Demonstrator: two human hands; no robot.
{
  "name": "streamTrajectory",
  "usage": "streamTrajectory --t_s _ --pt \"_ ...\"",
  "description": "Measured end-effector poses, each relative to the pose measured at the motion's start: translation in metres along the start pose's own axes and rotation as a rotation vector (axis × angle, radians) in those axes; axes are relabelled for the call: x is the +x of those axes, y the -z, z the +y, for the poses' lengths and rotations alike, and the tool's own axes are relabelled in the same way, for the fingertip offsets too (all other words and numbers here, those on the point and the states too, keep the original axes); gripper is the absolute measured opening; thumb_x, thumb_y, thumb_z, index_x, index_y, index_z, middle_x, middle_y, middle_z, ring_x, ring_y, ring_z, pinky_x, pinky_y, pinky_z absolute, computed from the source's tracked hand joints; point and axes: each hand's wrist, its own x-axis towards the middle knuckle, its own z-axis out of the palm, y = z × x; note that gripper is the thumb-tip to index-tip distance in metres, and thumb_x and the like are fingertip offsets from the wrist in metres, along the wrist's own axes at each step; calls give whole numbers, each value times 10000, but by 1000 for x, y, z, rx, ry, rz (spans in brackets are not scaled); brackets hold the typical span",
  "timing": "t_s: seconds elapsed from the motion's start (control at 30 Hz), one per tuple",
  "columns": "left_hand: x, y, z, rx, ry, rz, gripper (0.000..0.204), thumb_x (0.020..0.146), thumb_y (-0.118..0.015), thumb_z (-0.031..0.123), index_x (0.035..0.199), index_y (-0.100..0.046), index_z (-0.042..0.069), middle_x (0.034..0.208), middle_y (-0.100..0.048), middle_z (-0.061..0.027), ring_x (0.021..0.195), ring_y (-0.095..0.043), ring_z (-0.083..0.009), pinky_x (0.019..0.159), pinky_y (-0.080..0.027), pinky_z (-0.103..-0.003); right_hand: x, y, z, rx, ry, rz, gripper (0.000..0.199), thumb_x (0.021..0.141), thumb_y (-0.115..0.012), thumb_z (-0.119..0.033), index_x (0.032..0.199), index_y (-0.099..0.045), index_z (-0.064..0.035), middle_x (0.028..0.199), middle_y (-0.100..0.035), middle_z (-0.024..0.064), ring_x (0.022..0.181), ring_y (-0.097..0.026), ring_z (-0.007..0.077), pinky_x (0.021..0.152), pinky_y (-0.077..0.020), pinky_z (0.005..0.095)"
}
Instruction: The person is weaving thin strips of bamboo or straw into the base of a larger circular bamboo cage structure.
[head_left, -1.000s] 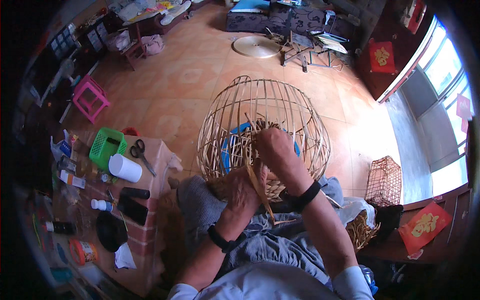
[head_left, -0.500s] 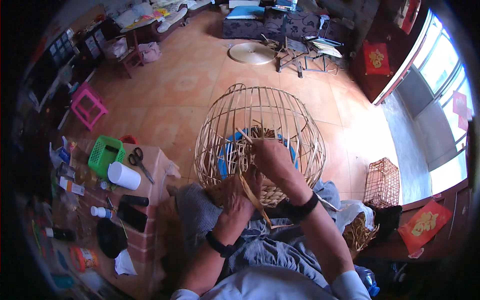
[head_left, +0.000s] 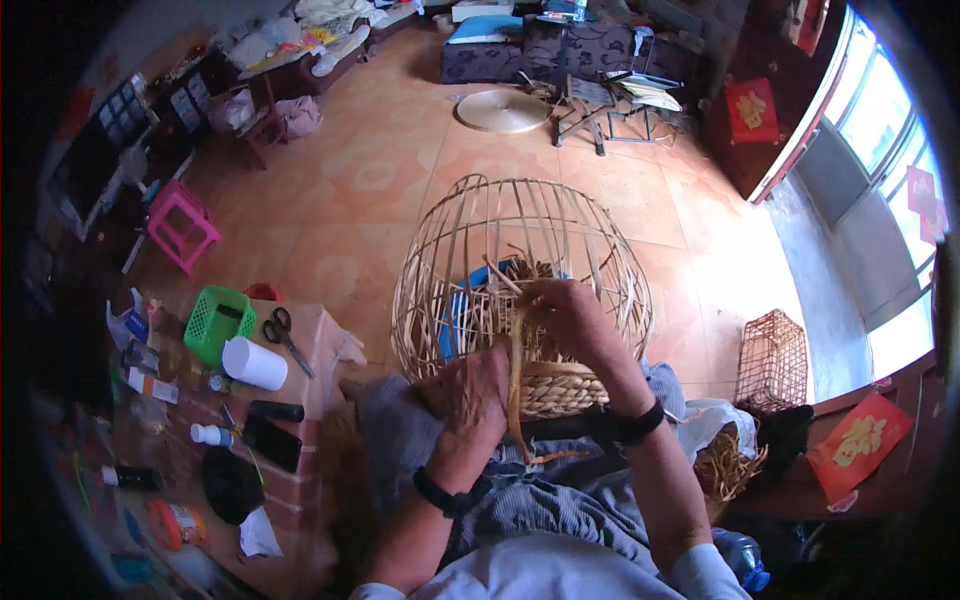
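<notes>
An open-ribbed wicker basket rests on its side across my lap, its thick braided band toward me and its thin ribs spreading away. My left hand is closed at the near left of the band, its fingertips partly hidden. A flat tan plant-fibre strip runs down beside it, the loose tail lying on my lap. My right hand, fingers bent in a pinch, grips the strip's upper part among the ribs. A pale stick juts out by its fingertips. Through the ribs shows something blue and round.
On the left, a table holds a green basket, white cylinder, scissors and phone. At my right are a fibre bundle and a wire basket. A pink stool stands farther left.
My right hand has shifted slightly right. The strip, slanted across my left hand before, now hangs nearly straight between my hands. The basket has turned or tipped slightly, showing more braided band.
</notes>
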Motion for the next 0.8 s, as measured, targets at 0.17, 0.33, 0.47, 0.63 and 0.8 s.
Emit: streamTrajectory --t_s 0.17,0.33,0.47,0.63,0.8 --pt "-12 -27 -25 -120 49 73 216 1022 -651 252 1119 -743 82 891 -755 -228 845 -744 -461 737 -583 -552 11 -38 22 -600 250 425 75 922 -687 -124 944 -692 -52 905 -743 211 854 -737 466 717 -582 541" --pt "1 3 7 -168 46 41 258 1057 -626 314 1094 -768 102 884 -755 -232 848 -739 -475 723 -580 -561 -12 -36 26 -513 296 456 200 894 -674 -12 1087 -637 -50 954 -727 217 895 -732 470 736 -575 550" --pt "4 -10 -1 -30 146 -24 294 1075 -610 360 1081 -788 126 860 -759 -222 809 -739 -473 698 -580 -563 -22 -29 43 -201 295 397 349 930 -759 -25 1254 -629 -43 963 -749 184 841 -756 369 722 -593 446" --pt "10 4 9 17 206 -21 294 1074 -607 368 1097 -797 146 845 -758 -213 794 -744 -465 685 -584 -562 -41 -33 36 -147 239 336 384 954 -768 -10 1311 -629 -30 955 -750 132 817 -744 222 700 -596 361" --pt "16 8 20 -1 206 11 302 1055 -636 380 1091 -791 123 869 -761 -218 824 -745 -467 697 -593 -549 -43 -41 47 208 133 460 341 946 -775 38 1253 -639 -26 929 -777 121 853 -785 174 716 -605 324"
